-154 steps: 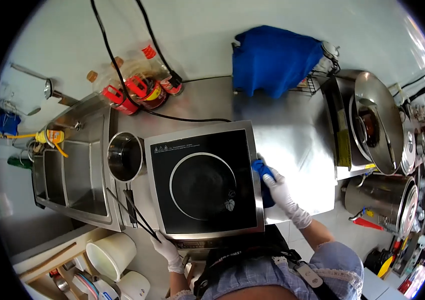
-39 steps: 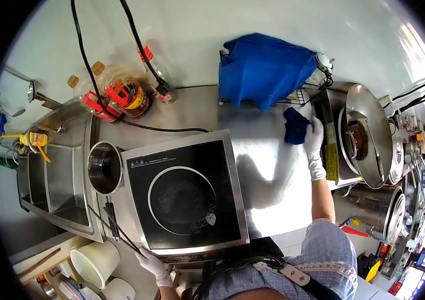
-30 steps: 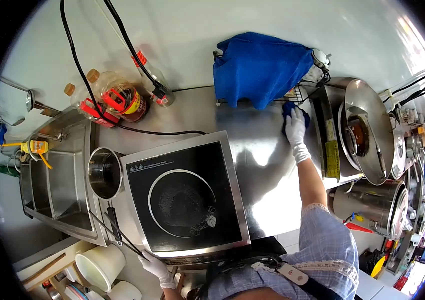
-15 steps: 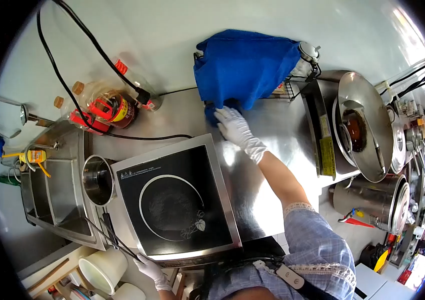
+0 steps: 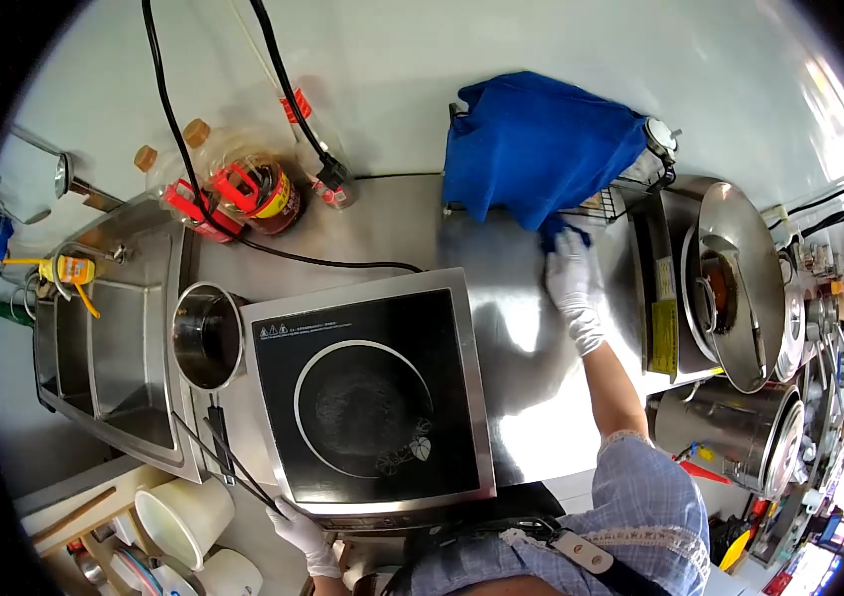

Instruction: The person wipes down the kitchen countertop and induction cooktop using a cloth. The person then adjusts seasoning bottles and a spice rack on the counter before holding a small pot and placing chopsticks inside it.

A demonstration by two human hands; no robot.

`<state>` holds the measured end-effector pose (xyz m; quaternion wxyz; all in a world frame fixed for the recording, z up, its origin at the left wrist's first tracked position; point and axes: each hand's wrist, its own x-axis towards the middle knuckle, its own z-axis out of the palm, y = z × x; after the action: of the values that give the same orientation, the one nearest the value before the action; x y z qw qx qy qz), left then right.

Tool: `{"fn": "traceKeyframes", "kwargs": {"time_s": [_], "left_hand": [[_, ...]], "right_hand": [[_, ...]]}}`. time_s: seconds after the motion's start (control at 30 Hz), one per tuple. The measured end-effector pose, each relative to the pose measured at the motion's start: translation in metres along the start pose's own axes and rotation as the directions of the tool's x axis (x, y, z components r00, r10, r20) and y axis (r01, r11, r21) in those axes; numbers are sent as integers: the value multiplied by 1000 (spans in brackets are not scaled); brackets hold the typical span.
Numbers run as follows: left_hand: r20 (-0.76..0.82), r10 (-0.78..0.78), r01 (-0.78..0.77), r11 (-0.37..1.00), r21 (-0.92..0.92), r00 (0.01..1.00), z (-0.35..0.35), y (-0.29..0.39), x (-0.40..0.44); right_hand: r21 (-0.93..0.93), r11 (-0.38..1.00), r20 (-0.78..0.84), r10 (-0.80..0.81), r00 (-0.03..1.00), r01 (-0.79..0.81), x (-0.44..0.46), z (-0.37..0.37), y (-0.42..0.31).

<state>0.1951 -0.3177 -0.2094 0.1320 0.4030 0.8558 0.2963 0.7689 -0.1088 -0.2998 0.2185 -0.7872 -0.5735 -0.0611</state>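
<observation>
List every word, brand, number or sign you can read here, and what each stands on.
No words or numbers are legible.
Cooktop: three triangle signs; marks inside and print beside them too small.
Bottles by the wall: lettering blurred.
Yellow container by the sink: lettering blurred.
Yellow label on metal unit: too small.

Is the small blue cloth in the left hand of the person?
No, the small blue cloth is at the fingertips of the right hand, while the left hand holds chopsticks.
</observation>
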Motion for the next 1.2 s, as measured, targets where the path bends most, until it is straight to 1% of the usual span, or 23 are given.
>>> {"fn": "traceKeyframes", "kwargs": {"time_s": [0.03,0.07,0.1,0.13,0.2,0.27,0.3,0.33,0.37,0.4,0.47,0.5,0.53,0.6,0.63,0.67,0.73,0.83,0.93,1.07,1.13,1.17,1.2], "left_hand": [[-51,45,-45,999,-7,998,3,-3,-1],[-49,40,-41,999,-6,998,6,-7,0],[-72,66,-66,998,0,995,7,-13,1],[-97,92,-92,996,8,991,7,-16,2],[-86,68,-70,997,-15,994,5,-4,0],[-85,43,-47,998,-40,995,3,-3,0],[-83,53,-55,998,-21,995,4,-1,1],[-80,61,-62,998,-3,995,4,1,1],[-84,54,-57,998,-27,995,5,4,-1],[-97,48,-50,998,-26,994,2,9,-2],[13,-94,94,995,-45,996,-1,14,-2],[-6,-76,75,994,-73,997,0,11,-2],[-36,-86,83,994,-72,996,2,6,-1],[-94,9,-13,999,-47,996,6,1,-2],[-110,6,-13,998,-61,994,6,4,-2],[-116,-2,-3,999,-40,993,6,8,-3],[-77,-42,38,998,-55,996,4,3,-1],[-108,-40,34,998,-50,993,5,3,-4],[-119,-26,20,998,-52,993,6,2,-3],[-103,-17,15,1000,-23,995,6,-3,-3],[-125,5,-7,1000,-16,992,7,-7,-3],[-124,7,-9,1000,-13,992,8,-6,-4],[-134,2,-4,1000,-14,991,8,-7,-3]], "right_hand": [[16,988,-42,-151,988,152,0,16,-14],[46,985,37,-168,985,166,4,19,-40],[138,967,20,-221,975,216,7,32,-58],[171,940,29,-306,952,297,13,38,-79],[288,871,59,-431,900,398,20,47,-117],[324,755,68,-620,782,570,31,68,-141],[333,747,62,-627,777,576,39,72,-148],[407,683,98,-692,715,606,49,75,-156],[481,614,125,-755,644,626,60,79,-164],[486,602,118,-763,635,633,69,82,-173],[461,583,113,-786,608,669,85,86,-191],[422,593,133,-788,601,686,96,91,-200],[425,621,107,-757,644,659,111,104,-212],[400,644,98,-737,668,652,128,119,-221],[399,667,125,-720,683,630,136,125,-223],[448,682,137,-691,709,578,143,131,-224],[438,706,181,-675,715,557,147,128,-227],[483,685,179,-687,705,545,125,112,-217],[477,608,170,-772,612,635,98,88,-196],[471,606,213,-783,584,641,98,79,-195],[462,658,180,-726,664,594,109,95,-202],[474,665,169,-712,681,577,114,102,-204],[480,650,117,-713,691,590,121,104,-209]]}}
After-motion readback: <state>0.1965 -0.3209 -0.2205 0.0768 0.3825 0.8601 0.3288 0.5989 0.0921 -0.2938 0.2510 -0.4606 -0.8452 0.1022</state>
